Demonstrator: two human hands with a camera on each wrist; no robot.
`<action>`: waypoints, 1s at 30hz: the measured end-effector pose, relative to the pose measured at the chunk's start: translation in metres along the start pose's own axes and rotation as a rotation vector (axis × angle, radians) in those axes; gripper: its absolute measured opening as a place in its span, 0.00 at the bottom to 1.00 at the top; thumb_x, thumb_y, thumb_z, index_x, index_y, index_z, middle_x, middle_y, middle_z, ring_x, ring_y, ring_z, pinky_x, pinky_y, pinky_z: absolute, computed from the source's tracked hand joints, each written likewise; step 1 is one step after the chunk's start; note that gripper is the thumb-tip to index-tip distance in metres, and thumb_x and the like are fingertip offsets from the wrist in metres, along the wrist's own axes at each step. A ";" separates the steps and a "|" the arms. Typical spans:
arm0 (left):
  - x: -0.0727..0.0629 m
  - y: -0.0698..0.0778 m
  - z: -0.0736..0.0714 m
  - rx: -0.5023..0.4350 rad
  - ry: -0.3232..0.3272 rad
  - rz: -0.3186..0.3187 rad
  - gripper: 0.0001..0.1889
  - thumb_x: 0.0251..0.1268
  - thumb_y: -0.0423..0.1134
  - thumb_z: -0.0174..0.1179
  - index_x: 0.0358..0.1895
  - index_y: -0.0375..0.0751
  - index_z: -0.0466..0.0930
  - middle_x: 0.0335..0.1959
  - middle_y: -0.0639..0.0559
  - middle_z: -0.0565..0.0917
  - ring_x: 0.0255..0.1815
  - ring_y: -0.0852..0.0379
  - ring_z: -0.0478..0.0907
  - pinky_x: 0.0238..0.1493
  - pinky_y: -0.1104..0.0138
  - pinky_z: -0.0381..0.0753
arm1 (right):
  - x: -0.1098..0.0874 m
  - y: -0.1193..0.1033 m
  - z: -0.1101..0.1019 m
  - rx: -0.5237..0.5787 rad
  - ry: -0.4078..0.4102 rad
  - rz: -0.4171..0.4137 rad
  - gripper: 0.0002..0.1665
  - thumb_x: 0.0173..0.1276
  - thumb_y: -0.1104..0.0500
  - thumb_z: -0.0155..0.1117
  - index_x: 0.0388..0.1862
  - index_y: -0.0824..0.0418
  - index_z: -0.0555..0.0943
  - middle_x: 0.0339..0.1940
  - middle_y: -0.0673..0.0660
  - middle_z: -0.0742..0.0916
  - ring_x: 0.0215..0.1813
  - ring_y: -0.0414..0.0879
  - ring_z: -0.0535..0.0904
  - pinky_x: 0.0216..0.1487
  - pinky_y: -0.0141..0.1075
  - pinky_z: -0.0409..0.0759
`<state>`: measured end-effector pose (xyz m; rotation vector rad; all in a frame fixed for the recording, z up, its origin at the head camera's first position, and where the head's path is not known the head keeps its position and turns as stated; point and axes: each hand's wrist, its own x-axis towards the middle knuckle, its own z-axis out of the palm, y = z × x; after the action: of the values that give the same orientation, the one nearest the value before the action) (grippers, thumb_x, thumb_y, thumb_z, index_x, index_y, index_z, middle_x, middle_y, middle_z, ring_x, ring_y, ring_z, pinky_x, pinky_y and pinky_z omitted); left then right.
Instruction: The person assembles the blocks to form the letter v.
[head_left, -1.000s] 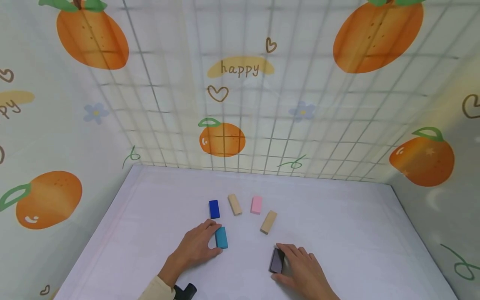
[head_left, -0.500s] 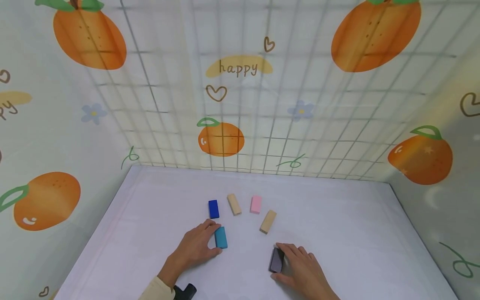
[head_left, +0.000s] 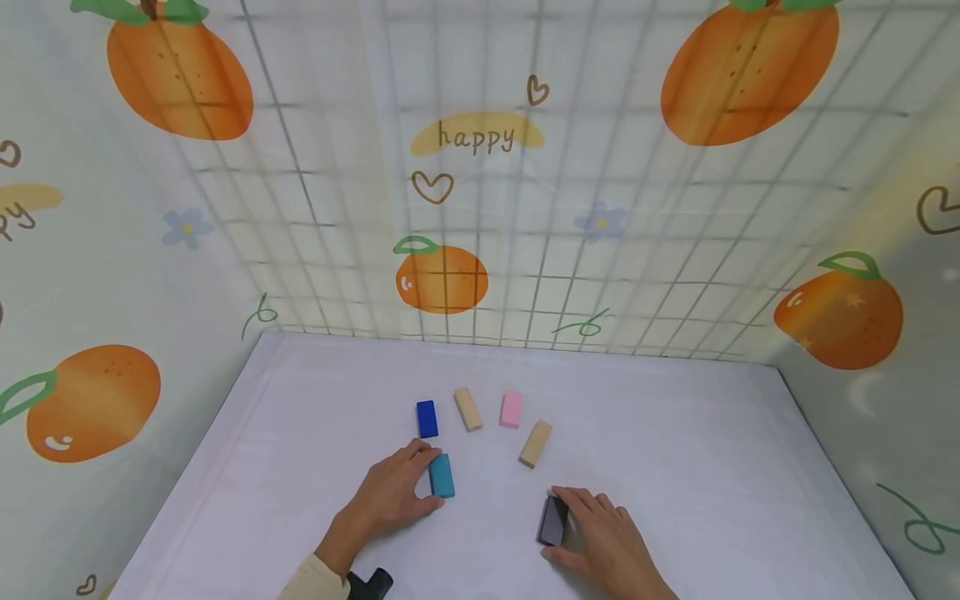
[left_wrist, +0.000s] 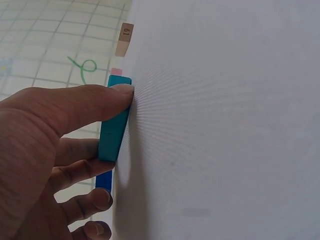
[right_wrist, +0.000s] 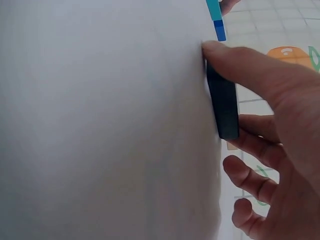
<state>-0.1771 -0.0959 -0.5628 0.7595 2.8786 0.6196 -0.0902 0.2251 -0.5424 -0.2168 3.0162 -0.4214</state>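
Observation:
My left hand [head_left: 392, 492] pinches a teal block [head_left: 442, 477] between thumb and fingertips, at its near and far ends. In the left wrist view the thumb covers part of the teal block [left_wrist: 114, 132]. To the right, my right hand [head_left: 609, 542] holds a black block [head_left: 553, 522] the same way. The right wrist view has the thumb over one end of the black block [right_wrist: 224, 107] and the index finger at the other. Both blocks lie on or very close to the white tabletop; I cannot tell if they touch it.
Farther back on the table [head_left: 675, 433] lie a dark blue block [head_left: 427, 418], a wooden block [head_left: 468, 409], a pink block [head_left: 512, 410] and another wooden block [head_left: 536, 443]. Fruit-printed cloth walls enclose the back and sides. A black object [head_left: 371, 583] sits by the left wrist.

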 end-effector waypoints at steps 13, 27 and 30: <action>-0.001 0.003 -0.003 -0.008 0.019 0.019 0.36 0.59 0.54 0.72 0.69 0.44 0.74 0.63 0.50 0.76 0.59 0.52 0.78 0.57 0.55 0.80 | -0.001 0.000 -0.002 -0.001 -0.011 0.003 0.50 0.49 0.35 0.80 0.67 0.56 0.77 0.60 0.55 0.83 0.55 0.55 0.78 0.54 0.61 0.76; -0.001 0.009 0.000 -0.034 -0.014 -0.018 0.36 0.59 0.55 0.71 0.69 0.46 0.74 0.63 0.53 0.76 0.57 0.55 0.78 0.56 0.56 0.80 | 0.000 0.001 -0.005 0.006 -0.025 0.010 0.49 0.49 0.34 0.80 0.67 0.55 0.77 0.59 0.55 0.84 0.57 0.56 0.78 0.54 0.61 0.75; -0.003 0.016 -0.001 -0.040 -0.024 -0.017 0.35 0.58 0.56 0.71 0.68 0.46 0.74 0.62 0.53 0.76 0.56 0.54 0.79 0.56 0.55 0.81 | -0.002 0.001 -0.005 0.005 -0.011 0.002 0.48 0.49 0.35 0.80 0.66 0.55 0.78 0.58 0.55 0.84 0.56 0.56 0.78 0.54 0.61 0.75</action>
<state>-0.1678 -0.0850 -0.5559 0.7313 2.8393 0.6589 -0.0889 0.2277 -0.5379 -0.2152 3.0037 -0.4256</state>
